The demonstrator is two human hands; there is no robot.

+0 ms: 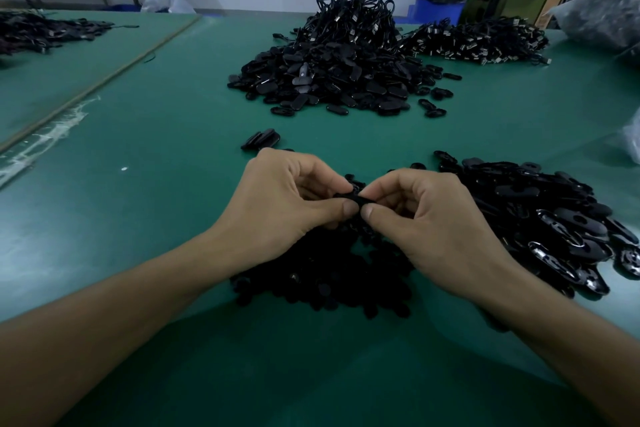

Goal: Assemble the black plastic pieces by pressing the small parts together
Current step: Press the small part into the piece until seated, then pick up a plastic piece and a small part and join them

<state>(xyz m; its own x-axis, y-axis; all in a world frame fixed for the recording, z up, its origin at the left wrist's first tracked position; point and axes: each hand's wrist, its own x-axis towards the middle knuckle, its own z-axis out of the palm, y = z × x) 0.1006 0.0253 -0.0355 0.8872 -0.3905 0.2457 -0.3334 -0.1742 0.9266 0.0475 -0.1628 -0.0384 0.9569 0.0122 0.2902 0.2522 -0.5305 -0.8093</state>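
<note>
My left hand [287,204] and right hand [426,218] meet thumb to thumb, both pinching one small black piece [356,199] between them for pressing. Loose parts [329,274] lie directly beneath, within reach.

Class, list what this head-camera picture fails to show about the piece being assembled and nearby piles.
Head view: the black piece, pinched by left hand and right hand; fingers hide its joint.
Head view: the near pile, too dark for shapes.
Head view: the plastic bag, cut by right edge.
</note>
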